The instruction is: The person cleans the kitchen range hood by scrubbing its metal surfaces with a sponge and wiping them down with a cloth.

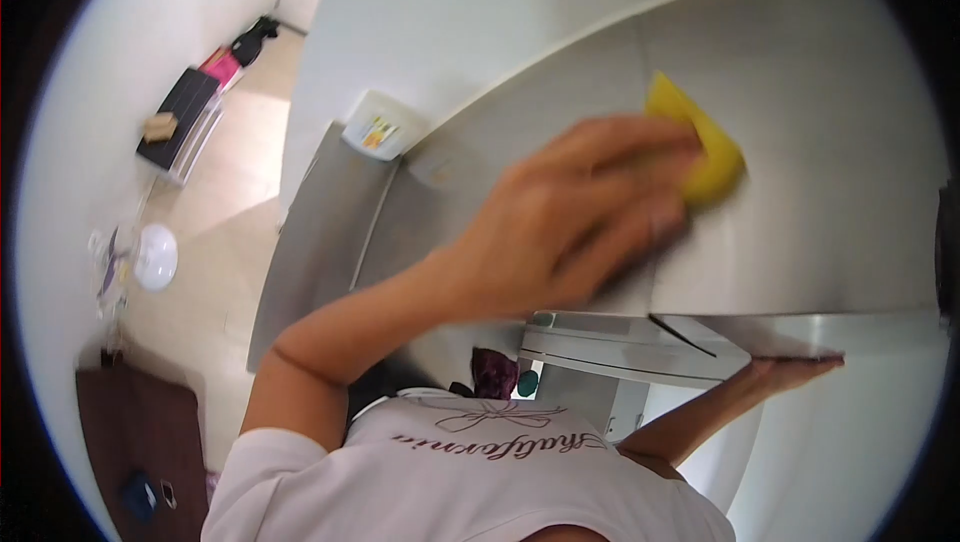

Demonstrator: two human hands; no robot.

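My left hand [570, 212] reaches across the middle of the view, its fingers closed on a yellow sponge [715, 157]. The sponge is against a wide metal-grey panel [800, 82], and both hand and sponge are slightly blurred. Lower at the right, my right hand [798, 366] is stretched out with its fingers straight, near the panel's lower edge and a white surface. It holds nothing that I can see.
A white tub [385, 125] with a label stands at the panel's left end. Farther off at the left are a black-topped table [180, 122], a white fan [154, 257] and a brown piece of furniture [140, 442] with small items on it.
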